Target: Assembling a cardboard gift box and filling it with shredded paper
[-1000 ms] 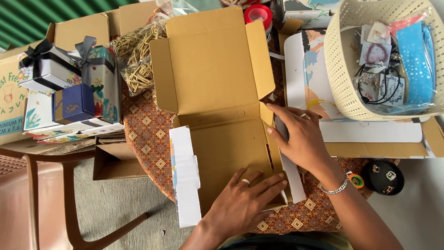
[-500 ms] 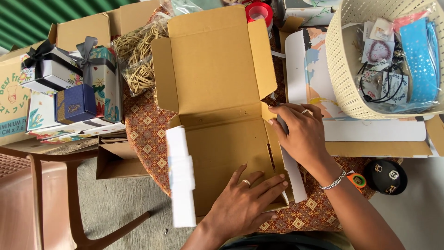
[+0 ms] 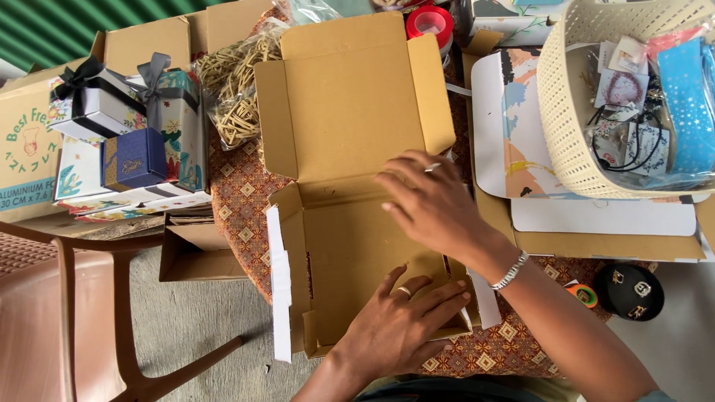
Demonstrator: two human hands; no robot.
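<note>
A flat brown cardboard mailer box (image 3: 350, 223) lies open on the bench (image 3: 242, 201), which wears a red-and-gold patterned cloth. The box's lid stands folded back, away from the person, its 2 side flaps spread. The left hand (image 3: 398, 324) lies palm-down on the box's floor at the near edge, fingers spread and flat, a ring on one finger — it grips nothing. The right hand (image 3: 432, 205) hovers over the box's far right part, near the fold of the lid, fingers loosely extended and open; whether it touches the cardboard I cannot tell. A silver bracelet (image 3: 510, 272) circles the right wrist.

A white strip (image 3: 281, 290) runs along the box's left wall. Left of the box sits a clear bag of straw-coloured paper shred (image 3: 234, 89), and beyond that a cluster of small gift boxes (image 3: 126, 126) — 2 tied with dark ribbon bows, 1 navy blue. Right of the box stands a cream woven plastic basket (image 3: 566, 126) holding cards and trinkets, resting on flat printed cardboard sheets (image 3: 514, 141). Past the lid's far right corner lies a red tape roll (image 3: 430, 21). A black round object (image 3: 631, 292) sits well right of the box's near end.
</note>
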